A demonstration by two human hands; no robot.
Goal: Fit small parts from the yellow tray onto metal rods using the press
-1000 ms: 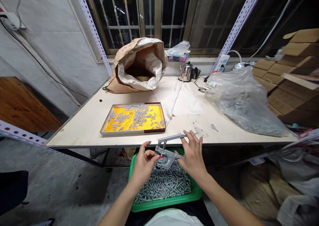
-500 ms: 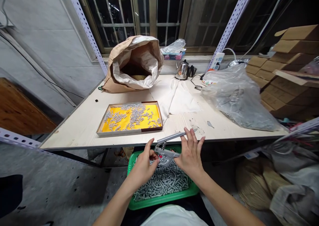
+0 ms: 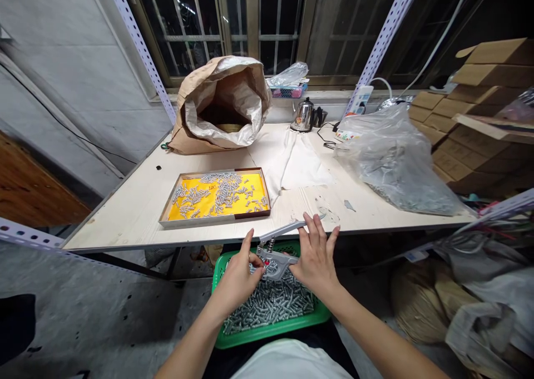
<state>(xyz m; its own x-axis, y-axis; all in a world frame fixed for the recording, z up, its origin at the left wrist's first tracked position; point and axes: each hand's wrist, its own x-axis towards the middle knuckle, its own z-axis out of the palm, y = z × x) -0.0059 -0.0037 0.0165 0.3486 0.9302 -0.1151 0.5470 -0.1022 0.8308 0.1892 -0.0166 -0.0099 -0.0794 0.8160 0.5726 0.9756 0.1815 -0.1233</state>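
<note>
My right hand [image 3: 316, 256] grips a grey metal hand press [image 3: 278, 251], palm around the lower handle and fingers stretched up over the upper handle. My left hand [image 3: 239, 273] is pinched at the tool's jaw, thumb raised, on a small part too small to make out. Both hands hover over a green basket [image 3: 267, 334] filled with small silvery metal parts, set on my lap below the table edge. On the pale wooden table [image 3: 137, 212] lies a shallow tray with a yellow floor [image 3: 217, 198], with several of the same silvery parts scattered in it.
An open brown paper sack [image 3: 219, 103] stands at the table's back. A white cloth [image 3: 298, 165], a steel kettle [image 3: 302, 117] and a clear plastic bag of metal parts [image 3: 396, 162] lie to the right. Cardboard boxes [image 3: 479, 117] are stacked at far right. Perforated shelf posts frame the table.
The view shifted slightly; both hands and the press rose a little toward the table edge. My left thumb lifted while its fingers stayed at the jaw.
</note>
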